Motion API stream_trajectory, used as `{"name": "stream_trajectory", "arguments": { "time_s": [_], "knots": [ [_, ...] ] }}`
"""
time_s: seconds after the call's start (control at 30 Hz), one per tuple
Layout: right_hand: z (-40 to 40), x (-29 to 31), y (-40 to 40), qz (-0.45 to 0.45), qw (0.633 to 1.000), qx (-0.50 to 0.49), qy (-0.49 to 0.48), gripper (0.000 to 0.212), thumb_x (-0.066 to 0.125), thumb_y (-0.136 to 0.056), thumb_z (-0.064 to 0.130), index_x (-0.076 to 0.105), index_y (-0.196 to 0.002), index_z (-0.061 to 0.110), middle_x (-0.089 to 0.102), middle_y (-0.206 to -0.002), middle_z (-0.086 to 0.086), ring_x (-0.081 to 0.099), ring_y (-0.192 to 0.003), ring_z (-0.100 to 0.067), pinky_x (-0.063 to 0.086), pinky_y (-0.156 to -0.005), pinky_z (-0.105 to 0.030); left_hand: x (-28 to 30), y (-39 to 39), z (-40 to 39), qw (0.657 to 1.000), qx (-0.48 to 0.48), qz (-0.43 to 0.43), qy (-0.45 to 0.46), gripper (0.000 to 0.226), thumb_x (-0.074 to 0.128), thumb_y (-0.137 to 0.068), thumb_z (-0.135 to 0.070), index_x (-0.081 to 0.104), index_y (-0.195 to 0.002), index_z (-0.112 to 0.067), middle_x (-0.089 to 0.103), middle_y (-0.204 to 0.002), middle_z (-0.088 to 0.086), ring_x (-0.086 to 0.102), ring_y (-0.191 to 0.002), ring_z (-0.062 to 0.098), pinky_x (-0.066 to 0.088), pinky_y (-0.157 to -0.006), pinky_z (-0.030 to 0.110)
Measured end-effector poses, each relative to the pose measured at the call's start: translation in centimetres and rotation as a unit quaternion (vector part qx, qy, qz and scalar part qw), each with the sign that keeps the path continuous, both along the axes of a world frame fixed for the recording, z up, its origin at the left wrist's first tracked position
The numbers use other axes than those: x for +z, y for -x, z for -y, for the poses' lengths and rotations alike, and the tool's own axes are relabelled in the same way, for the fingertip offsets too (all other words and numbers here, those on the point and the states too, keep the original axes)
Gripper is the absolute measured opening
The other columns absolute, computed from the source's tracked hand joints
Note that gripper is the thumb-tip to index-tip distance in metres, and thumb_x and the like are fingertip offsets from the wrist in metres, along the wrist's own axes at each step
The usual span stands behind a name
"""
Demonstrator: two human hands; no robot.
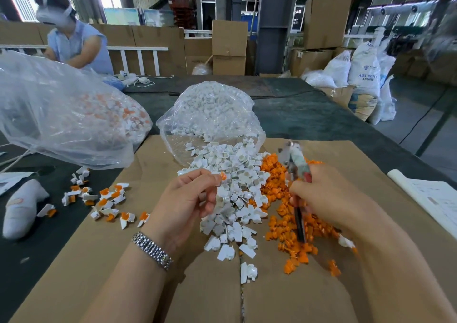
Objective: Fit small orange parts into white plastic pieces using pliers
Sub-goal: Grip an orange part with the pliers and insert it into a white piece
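Note:
A heap of white plastic pieces (237, 194) spills from a clear bag (212, 114) onto brown cardboard (153, 260). Right of it lies a pile of small orange parts (289, 213). My left hand (188, 199) hovers over the white heap and pinches a small orange part (223, 176) at its fingertips. My right hand (329, 199) grips the pliers (295, 164); their jaws point up and away, blurred, and the handles run down through my fist.
Several assembled white-and-orange pieces (103, 201) lie at the left cardboard edge. A large clear bag (64, 109) of assembled pieces sits far left, a white cloth item (22, 206) below it. Papers (435, 199) lie right. Another person (74, 38) works at the far left.

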State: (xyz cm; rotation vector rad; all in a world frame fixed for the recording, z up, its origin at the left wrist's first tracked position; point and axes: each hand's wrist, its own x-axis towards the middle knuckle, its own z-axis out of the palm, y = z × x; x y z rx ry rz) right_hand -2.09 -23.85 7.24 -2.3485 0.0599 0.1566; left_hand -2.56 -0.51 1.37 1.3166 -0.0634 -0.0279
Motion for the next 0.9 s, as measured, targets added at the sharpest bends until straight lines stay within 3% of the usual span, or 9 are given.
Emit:
{"name": "stream_trajectory", "arguments": {
  "time_s": [0.03, 0.1, 0.13, 0.27, 0.4, 0.5, 0.6, 0.7, 0.9],
  "knots": [
    [-0.4, 0.6, 0.5, -0.038, 0.996, 0.026, -0.077, 0.012, 0.052, -0.099, 0.004, 0.060, -0.094, 0.011, 0.072, -0.085, -0.011, 0.072, -0.077, -0.022, 0.063, -0.072, -0.039, 0.0, 0.0, -0.1, 1.000, 0.003, 0.000, 0.006, 0.031, 0.068, -0.090, -0.012, 0.062, -0.061, -0.019, 0.051, -0.058, 0.002, 0.042, -0.047, 0.013, 0.035, -0.042, 0.019],
    [-1.4, 1.1, 1.6, -0.122, 0.966, 0.076, -0.217, 0.022, 0.049, -0.097, -0.008, 0.061, -0.106, 0.009, 0.078, -0.088, -0.008, 0.077, -0.085, -0.022, 0.064, -0.074, -0.037, 0.0, 0.0, -0.3, 1.000, 0.005, 0.001, 0.016, 0.026, 0.070, -0.088, -0.014, 0.063, -0.063, -0.018, 0.052, -0.058, 0.002, 0.043, -0.047, 0.013, 0.035, -0.042, 0.019],
    [-1.8, 0.9, 2.0, -0.146, 0.955, 0.101, -0.237, 0.026, 0.049, -0.097, -0.010, 0.060, -0.109, 0.009, 0.078, -0.092, -0.006, 0.077, -0.088, -0.020, 0.064, -0.074, -0.036, 0.0, 0.0, -0.3, 1.000, 0.006, 0.004, 0.021, 0.024, 0.071, -0.087, -0.015, 0.063, -0.065, -0.018, 0.052, -0.058, 0.002, 0.043, -0.047, 0.012, 0.035, -0.042, 0.019],
    [-3.4, -0.2, 2.7, -0.142, 0.965, 0.151, -0.158, 0.019, 0.046, -0.100, -0.004, 0.055, -0.107, 0.010, 0.076, -0.101, -0.009, 0.077, -0.090, -0.017, 0.063, -0.080, -0.036, 0.1, -0.1, -0.4, 0.999, 0.018, 0.015, 0.027, 0.027, 0.071, -0.089, -0.016, 0.064, -0.063, -0.020, 0.051, -0.058, 0.001, 0.043, -0.046, 0.012, 0.034, -0.041, 0.018],
    [-4.6, -0.6, 3.0, -0.098, 0.980, 0.171, -0.036, 0.011, 0.044, -0.099, 0.006, 0.052, -0.107, 0.008, 0.068, -0.109, -0.012, 0.074, -0.093, -0.018, 0.057, -0.092, -0.050, 0.1, -0.1, -0.4, 0.999, 0.023, 0.019, 0.020, 0.030, 0.069, -0.092, -0.014, 0.065, -0.063, -0.021, 0.052, -0.058, 0.001, 0.043, -0.046, 0.012, 0.034, -0.041, 0.018],
    [-5.2, -0.9, 3.3, -0.076, 0.982, 0.175, 0.010, 0.014, 0.043, -0.099, 0.016, 0.050, -0.109, 0.008, 0.063, -0.117, -0.017, 0.068, -0.105, -0.030, 0.052, -0.095, -0.057, -0.1, -0.1, -0.4, 0.999, 0.029, 0.016, 0.012, 0.029, 0.068, -0.093, -0.012, 0.067, -0.065, -0.019, 0.051, -0.057, 0.001, 0.043, -0.045, 0.011, 0.035, -0.042, 0.018],
    [-5.5, -1.1, 3.7, -0.057, 0.983, 0.170, 0.024, 0.009, 0.045, -0.100, 0.022, 0.048, -0.101, 0.014, 0.065, -0.113, -0.014, 0.065, -0.108, -0.031, 0.051, -0.091, -0.053, -0.2, 0.0, -0.3, 0.999, 0.034, 0.011, -0.004, 0.031, 0.067, -0.093, -0.010, 0.066, -0.063, -0.020, 0.050, -0.055, 0.000, 0.043, -0.045, 0.012, 0.033, -0.045, 0.018],
    [-5.7, -1.4, 3.8, -0.047, 0.985, 0.167, 0.015, 0.008, 0.044, -0.102, 0.025, 0.048, -0.099, 0.018, 0.067, -0.110, -0.015, 0.067, -0.095, -0.030, 0.053, -0.078, -0.049, -0.1, -0.1, -0.3, 0.999, 0.034, 0.011, -0.014, 0.031, 0.067, -0.093, -0.010, 0.065, -0.063, -0.020, 0.051, -0.055, -0.001, 0.044, -0.046, 0.012, 0.034, -0.044, 0.017],
    [-6.6, -2.2, 4.6, 0.002, 0.986, 0.159, -0.041, 0.026, 0.042, -0.105, 0.044, 0.046, -0.096, 0.020, 0.065, -0.093, -0.010, 0.067, -0.082, -0.029, 0.056, -0.080, -0.053, -0.1, -0.1, -0.3, 0.999, 0.037, 0.002, -0.018, 0.026, 0.068, -0.093, -0.011, 0.061, -0.068, -0.015, 0.052, -0.056, 0.002, 0.046, -0.045, 0.013, 0.036, -0.044, 0.018]
  ]
}}
